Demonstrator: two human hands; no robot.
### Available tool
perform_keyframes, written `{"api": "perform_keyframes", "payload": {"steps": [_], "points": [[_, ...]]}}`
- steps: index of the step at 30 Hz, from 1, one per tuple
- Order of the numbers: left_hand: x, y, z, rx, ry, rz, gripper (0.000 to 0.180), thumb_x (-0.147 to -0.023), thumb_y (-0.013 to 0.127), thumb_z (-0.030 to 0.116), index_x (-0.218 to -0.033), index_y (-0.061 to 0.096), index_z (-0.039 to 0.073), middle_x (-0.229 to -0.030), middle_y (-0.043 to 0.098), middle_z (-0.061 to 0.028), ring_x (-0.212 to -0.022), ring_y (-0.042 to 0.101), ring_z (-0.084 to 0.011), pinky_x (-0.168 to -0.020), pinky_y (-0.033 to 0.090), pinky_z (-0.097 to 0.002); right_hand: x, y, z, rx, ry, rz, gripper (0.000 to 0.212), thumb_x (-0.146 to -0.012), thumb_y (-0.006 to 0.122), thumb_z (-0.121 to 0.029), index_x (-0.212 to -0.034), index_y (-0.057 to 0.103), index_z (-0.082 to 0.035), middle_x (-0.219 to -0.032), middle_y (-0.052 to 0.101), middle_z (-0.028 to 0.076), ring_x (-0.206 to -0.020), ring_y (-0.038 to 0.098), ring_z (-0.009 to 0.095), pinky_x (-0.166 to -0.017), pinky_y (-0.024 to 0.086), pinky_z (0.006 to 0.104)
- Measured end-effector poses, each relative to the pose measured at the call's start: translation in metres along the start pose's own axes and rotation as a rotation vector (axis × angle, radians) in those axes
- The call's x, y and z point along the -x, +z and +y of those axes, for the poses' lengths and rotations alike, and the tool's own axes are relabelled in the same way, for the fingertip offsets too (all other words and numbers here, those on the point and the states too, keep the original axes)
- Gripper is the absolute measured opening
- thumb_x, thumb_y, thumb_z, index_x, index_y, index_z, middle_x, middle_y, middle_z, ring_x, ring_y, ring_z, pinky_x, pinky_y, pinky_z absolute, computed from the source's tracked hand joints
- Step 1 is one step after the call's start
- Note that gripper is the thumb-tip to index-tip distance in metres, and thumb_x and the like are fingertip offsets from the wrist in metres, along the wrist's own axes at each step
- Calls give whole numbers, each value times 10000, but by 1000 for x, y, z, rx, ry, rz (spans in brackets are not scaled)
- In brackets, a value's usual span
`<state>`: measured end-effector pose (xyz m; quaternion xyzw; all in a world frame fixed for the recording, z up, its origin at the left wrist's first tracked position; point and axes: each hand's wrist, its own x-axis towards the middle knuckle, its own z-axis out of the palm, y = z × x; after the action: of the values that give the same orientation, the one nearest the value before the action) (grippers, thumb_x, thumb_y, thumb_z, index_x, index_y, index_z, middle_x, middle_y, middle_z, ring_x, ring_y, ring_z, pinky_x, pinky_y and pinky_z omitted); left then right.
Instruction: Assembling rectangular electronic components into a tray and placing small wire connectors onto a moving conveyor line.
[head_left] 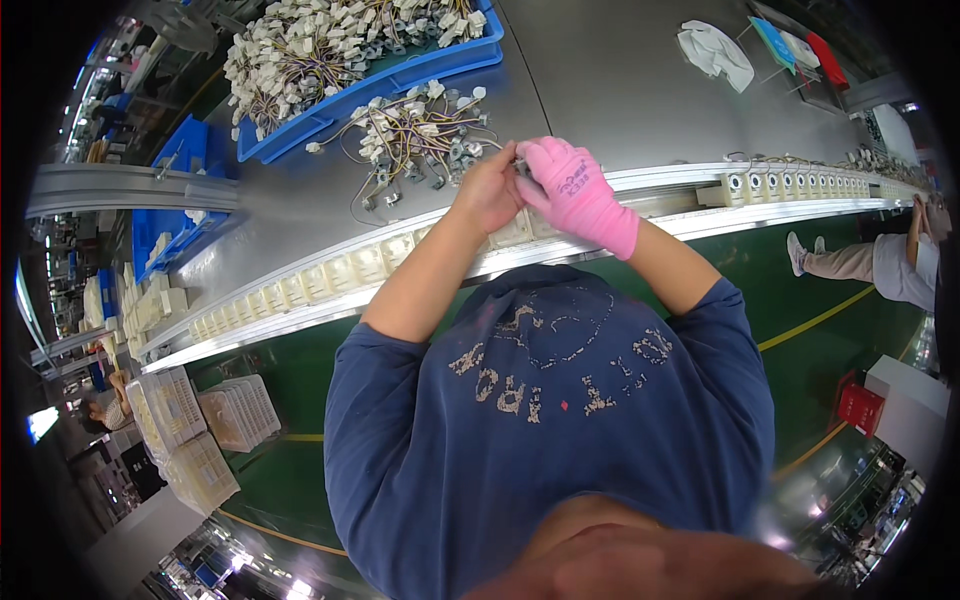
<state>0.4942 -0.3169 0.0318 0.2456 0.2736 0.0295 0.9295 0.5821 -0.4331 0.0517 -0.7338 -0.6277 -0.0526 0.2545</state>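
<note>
My bare left hand (490,190) and my right hand (578,193), in a pink glove, meet at the near edge of the metal bench. Their fingers are closed together around a small greyish part, mostly hidden between them, so its kind does not show. Just beyond and left of my hands lies a loose heap of wired connectors (420,132), white plugs and grey sockets on purple, yellow and white leads. Below my hands runs a rail holding a row of cream plastic housings (345,268), partly covered by my left forearm.
Behind the heap stands a blue tray (450,66) piled with similar wired connectors. To the right, white housings with dark round holes (790,187) line the rail. A white cloth (715,55) lies at the far right. White crates (240,412) stand on the green floor; another person (895,262) works at right.
</note>
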Motion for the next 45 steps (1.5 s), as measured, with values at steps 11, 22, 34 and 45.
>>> {"api": "perform_keyframes", "payload": {"steps": [11,22,34,45], "points": [[23,-15,1,-1875,716,-26,179,-842,563,231,-782,604,68,-758,575,-131,-703,555,-336,-609,434,-424,5,-22,20,-143,-51,-444,264,-789,601,-286,-913,567,-55,-867,534,120,-868,560,299,-755,463,385],[24,-24,-30,-1868,953,-4,128,-757,604,118,-849,560,42,-847,529,-124,-840,503,-304,-706,394,-416,43,8,25,87,-311,-221,235,-797,582,-285,-901,564,-74,-824,526,74,-795,548,242,-705,414,370],[26,-22,-45,-1864,1058,180,191,-723,570,88,-901,541,24,-906,513,-148,-900,473,-317,-735,369,-420,57,24,-1,-21,-54,126,209,-746,596,-181,-933,585,-89,-788,513,68,-762,535,243,-697,377,390],[20,-15,-45,-2132,925,89,144,-702,554,110,-807,589,17,-846,540,-136,-863,501,-292,-735,399,-387,13,-27,4,104,-449,29,305,-752,563,-162,-1042,531,-73,-845,534,77,-845,545,246,-782,394,401]]}}
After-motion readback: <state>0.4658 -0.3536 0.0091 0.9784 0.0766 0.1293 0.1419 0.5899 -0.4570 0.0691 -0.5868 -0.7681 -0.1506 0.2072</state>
